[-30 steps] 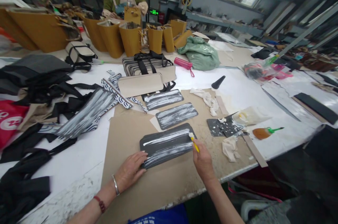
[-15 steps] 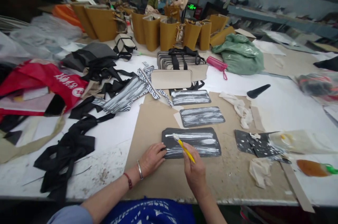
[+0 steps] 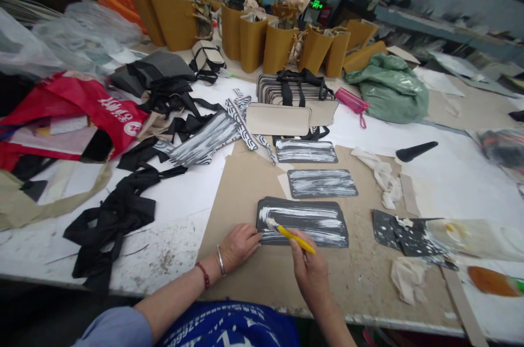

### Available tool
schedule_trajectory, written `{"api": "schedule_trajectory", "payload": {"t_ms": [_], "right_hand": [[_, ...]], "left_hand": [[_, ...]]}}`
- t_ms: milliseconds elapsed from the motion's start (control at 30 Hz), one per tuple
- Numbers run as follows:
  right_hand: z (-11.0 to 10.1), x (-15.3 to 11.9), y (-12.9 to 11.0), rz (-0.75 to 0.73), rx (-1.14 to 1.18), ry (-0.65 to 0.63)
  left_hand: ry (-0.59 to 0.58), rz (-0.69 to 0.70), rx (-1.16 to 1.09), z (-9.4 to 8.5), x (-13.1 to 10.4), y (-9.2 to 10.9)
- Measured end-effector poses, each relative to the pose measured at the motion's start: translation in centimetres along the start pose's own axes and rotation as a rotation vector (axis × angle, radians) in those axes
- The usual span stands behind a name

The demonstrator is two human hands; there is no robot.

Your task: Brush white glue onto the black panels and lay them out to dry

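Near the front edge of the white-covered worktable (image 3: 176, 232), the left hand (image 3: 238, 247), grasping nothing, steadies the dark, white-streaked rectangular panel (image 3: 315, 216) while the right hand (image 3: 310, 270) grasps the slim yellow-handled brush (image 3: 297, 239), best drawn in long, even strokes.

The brush handle (image 3: 297, 239) is yellow, the nearest panel (image 3: 305, 217) dark grey (streaked white).

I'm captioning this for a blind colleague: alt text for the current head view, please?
A person's right hand holds a yellow brush to a dark panel streaked with white; the left hand touches the panel's left edge. Two more streaked panels lie beyond, then tan bags.
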State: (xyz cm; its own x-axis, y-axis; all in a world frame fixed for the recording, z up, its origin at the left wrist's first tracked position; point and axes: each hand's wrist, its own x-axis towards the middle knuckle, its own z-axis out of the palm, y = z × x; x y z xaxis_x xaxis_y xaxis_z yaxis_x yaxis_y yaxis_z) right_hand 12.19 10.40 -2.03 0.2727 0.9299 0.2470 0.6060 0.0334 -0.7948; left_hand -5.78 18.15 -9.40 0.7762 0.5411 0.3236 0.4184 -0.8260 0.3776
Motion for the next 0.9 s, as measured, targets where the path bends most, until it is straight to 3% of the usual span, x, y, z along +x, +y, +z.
{"api": "schedule_trajectory", "payload": {"t_ms": [133, 233, 367, 467, 533, 633, 733, 800, 900], "right_hand": [[2.2, 1.8, 0.6, 0.347, 0.292, 0.091], [2.9, 2.9, 2.4, 0.488, 0.399, 0.183], [-0.3, 2.7, 5.0, 0.542, 0.195, 0.366], [-2.9, 1.9, 4.8, 0.587, 0.079, 0.408], [-2.9, 1.3, 3.5, 0.626, 0.143, 0.359], [-0.2, 0.6, 1.3, 0.658, 0.358, 0.237], [2.1, 0.3, 0.8, 0.606, 0.415, 0.160], [1.6, 0.3, 2.0, 0.574, 0.307, 0.170], [-2.4, 0.1, 5.0, 0.564, -0.040, 0.298]], "left_hand": [[0.001, 0.011, 0.018, 0.3, -0.1, 0.0], [0.006, 0.027, 0.047, 0.4, 0.1, 0.0], [0.008, 0.042, 0.069, 0.4, 0.4, 0.0], [-0.027, 0.017, 0.057, 0.3, 0.3, 0.0], [-0.063, -0.009, 0.041, 0.4, 0.2, 0.1], [-0.079, -0.029, 0.035, 0.6, -0.1, 0.2], [-0.066, -0.030, 0.048, 0.7, -0.1, 0.3], [-0.057, -0.018, 0.061, 0.7, 0.0, 0.3], [-0.043, -0.001, 0.079, 0.5, 0.1, 0.4]]}}
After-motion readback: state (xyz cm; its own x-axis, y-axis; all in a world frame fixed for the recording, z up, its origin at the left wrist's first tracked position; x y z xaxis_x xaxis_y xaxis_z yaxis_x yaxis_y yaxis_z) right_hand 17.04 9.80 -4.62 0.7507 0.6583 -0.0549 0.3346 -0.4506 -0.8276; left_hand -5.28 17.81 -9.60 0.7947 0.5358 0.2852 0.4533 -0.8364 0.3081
